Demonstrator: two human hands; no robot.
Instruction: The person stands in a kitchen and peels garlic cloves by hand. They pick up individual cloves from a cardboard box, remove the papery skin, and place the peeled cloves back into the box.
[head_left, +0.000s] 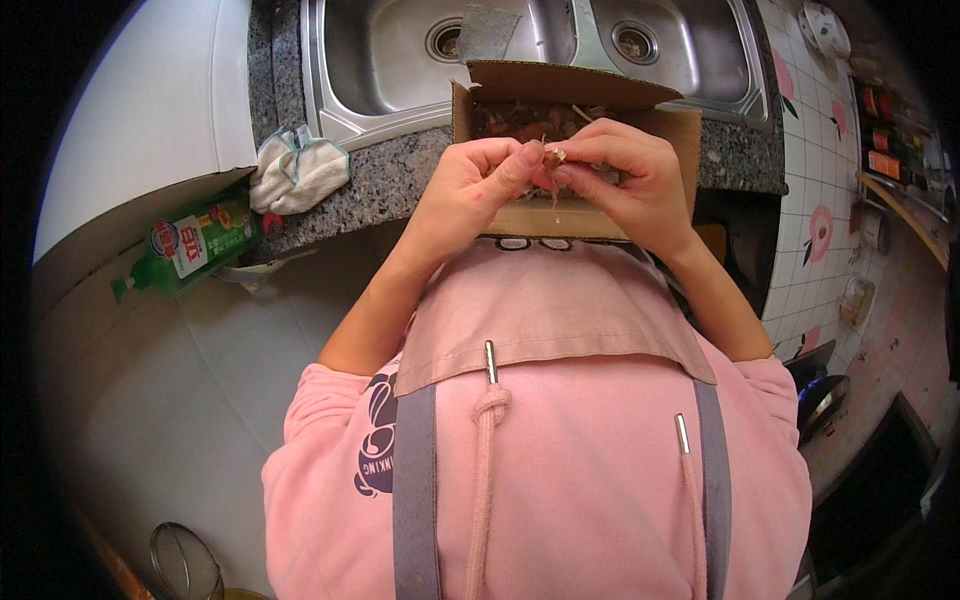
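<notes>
Over an open cardboard box (577, 223), both my hands meet at a small brownish bulb piece (553, 158), which has a pale end and loose reddish skin hanging from it. It looks like a small shallot or a garlic clove; I cannot tell which. My left hand (484, 180) pinches it between thumb and fingers from the left. From the right, my right hand (626, 176) pinches it with thumb and forefinger. Brown and reddish dry skins (517, 120) lie inside the box behind the hands, which hide part of the contents.
A double steel sink (390, 56) lies behind the box, a grey cloth (487, 34) at its divider side. On the granite counter (375, 180) is a white towel (300, 172). A green detergent bottle (199, 244) is at the left. A pan (825, 401) stands at the far right.
</notes>
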